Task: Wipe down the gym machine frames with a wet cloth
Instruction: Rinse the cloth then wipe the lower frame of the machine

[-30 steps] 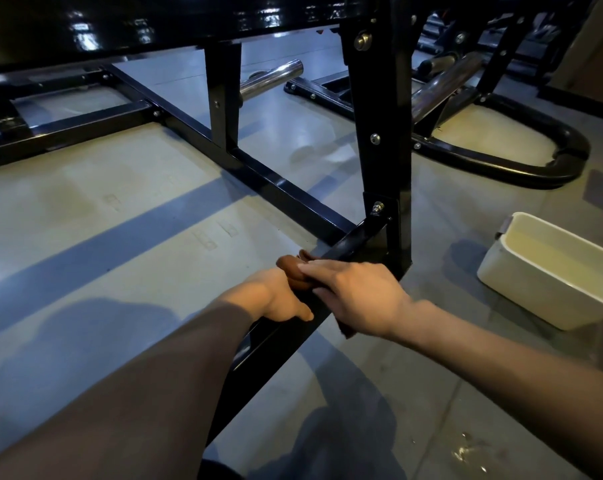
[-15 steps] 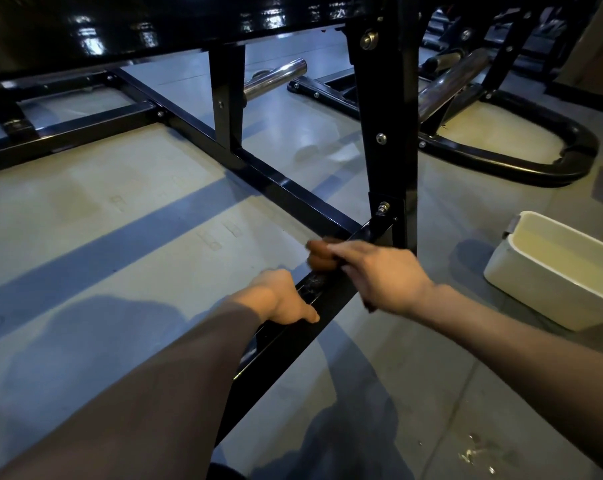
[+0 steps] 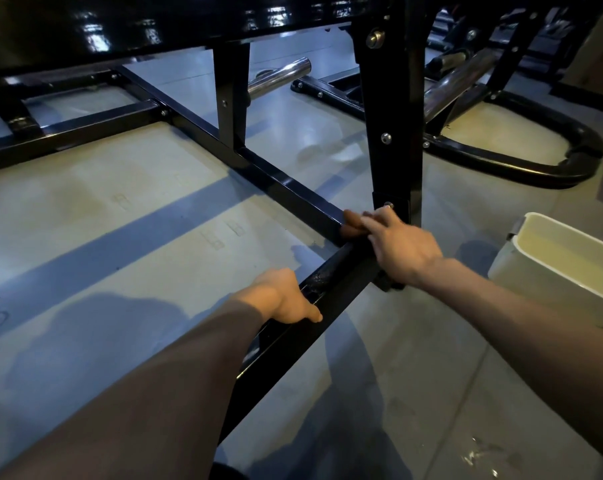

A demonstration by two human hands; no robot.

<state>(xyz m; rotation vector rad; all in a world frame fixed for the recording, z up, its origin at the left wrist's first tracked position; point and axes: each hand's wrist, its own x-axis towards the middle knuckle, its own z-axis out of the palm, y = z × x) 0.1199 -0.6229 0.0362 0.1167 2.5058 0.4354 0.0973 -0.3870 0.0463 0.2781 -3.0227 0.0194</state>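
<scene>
While your head camera looked down at the floor, your right hand (image 3: pixel 402 249) pressed a brown cloth (image 3: pixel 351 223) against the black frame bar (image 3: pixel 286 341) of the gym machine, right at the joint where that low bar met the cross bar (image 3: pixel 282 185) and the foot of the upright post (image 3: pixel 395 133). Your fingers were curled over the cloth, gripping it; only a bunched brown fold showed past the fingertips, which were blurred. A bolt head (image 3: pixel 388 205) sat just above your knuckles on the post. Your left hand (image 3: pixel 282 299) rested nearer to you on the same low bar, fingers wrapped over its far edge and thumb lying along the top face, closed on the bar with no cloth in it. The bar's top surface between the two hands looked mottled with a wet sheen. To your right, a white bucket (image 3: pixel 521 271) stood on the grey floor (image 3: pixel 120 237), apart from the frame, with pale liquid inside. Beyond the post, a chrome tube (image 3: pixel 281 77) and a curved black base (image 3: pixel 535 168) of another machine lay on the floor. Small wet spots (image 3: pixel 480 455) showed on the floor near the lower right.
</scene>
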